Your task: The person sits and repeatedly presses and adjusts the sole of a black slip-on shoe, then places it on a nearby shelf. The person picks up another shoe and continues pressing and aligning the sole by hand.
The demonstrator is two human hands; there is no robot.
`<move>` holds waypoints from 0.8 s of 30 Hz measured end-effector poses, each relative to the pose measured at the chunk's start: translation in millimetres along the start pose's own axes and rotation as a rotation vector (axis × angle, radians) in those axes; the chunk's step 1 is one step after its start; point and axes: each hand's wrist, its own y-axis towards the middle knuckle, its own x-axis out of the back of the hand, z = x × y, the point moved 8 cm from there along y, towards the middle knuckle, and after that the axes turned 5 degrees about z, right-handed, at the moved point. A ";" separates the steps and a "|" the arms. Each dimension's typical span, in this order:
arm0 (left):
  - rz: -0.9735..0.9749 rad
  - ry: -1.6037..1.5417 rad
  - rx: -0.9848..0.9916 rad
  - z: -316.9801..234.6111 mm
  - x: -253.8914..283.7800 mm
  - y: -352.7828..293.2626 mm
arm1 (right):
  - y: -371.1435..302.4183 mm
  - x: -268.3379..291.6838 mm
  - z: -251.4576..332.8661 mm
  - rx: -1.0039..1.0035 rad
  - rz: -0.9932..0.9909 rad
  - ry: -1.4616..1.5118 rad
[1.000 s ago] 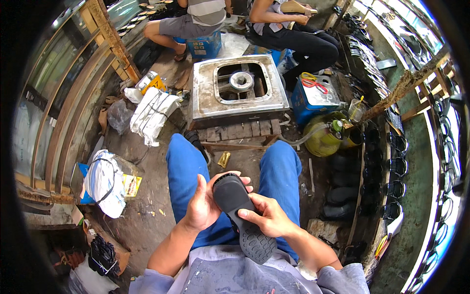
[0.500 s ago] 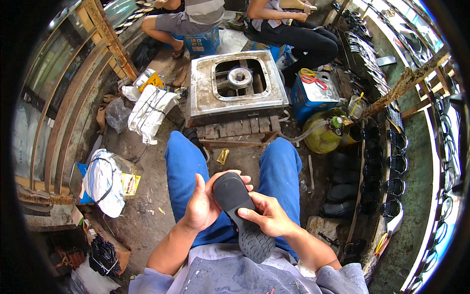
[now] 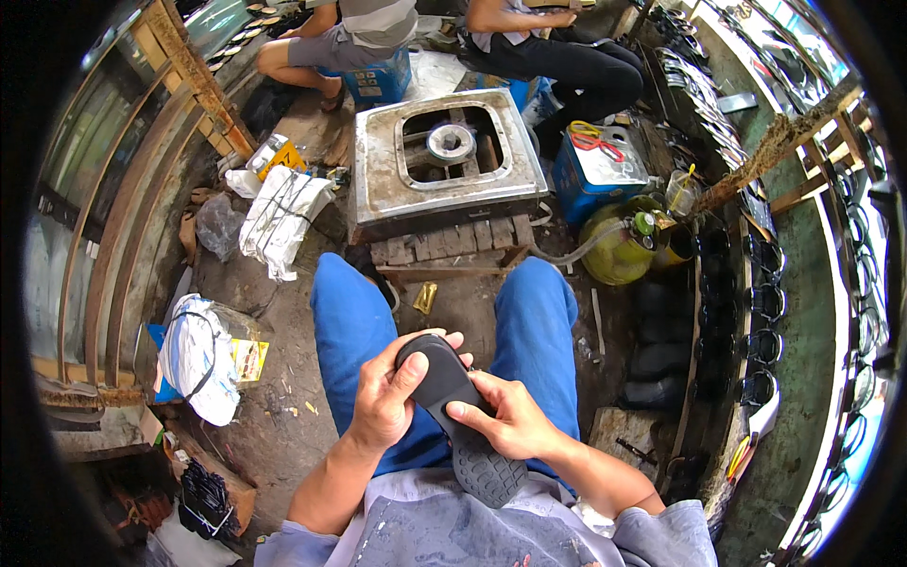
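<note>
left grip (image 3: pixel 385 397) | pinching black sole (image 3: pixel 442 385), far end | right grip (image 3: pixel 513 414) | pinching its middle

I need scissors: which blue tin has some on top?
The blue tin right of the stove, behind the gas cylinder: red-handled scissors lie on it; the tins farther back show none.

Right of the metal stove (image 3: pixel 376 184) stands a blue tin (image 3: pixel 578 194) with scissors (image 3: pixel 588 145) on top; front right of the stove, a yellow-green gas cylinder (image 3: pixel 614 263); left of the stove, a white bundle (image 3: pixel 276 231); in front of the stove, a gold wrapper (image 3: pixel 425 298); behind the stove, a person (image 3: pixel 373 24) on a blue box (image 3: pixel 380 83)
</note>
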 end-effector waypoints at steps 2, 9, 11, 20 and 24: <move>-0.009 -0.033 -0.003 1.4 2.7 -1.1 | -2.4 1.7 -0.9 -0.049 -0.017 -0.053; -0.031 -0.116 0.080 12.9 15.7 -10.9 | -16.7 12.6 -0.3 -0.063 -0.069 -0.370; 0.005 -0.155 0.084 13.8 14.9 -13.6 | -15.7 10.6 0.0 -0.017 -0.080 -0.380; -0.092 0.041 0.120 18.2 24.8 -14.7 | -17.0 13.4 -0.9 -0.017 -0.141 -0.313; -0.099 0.047 0.106 16.8 22.6 -12.2 | -19.8 13.2 0.1 0.016 -0.170 -0.372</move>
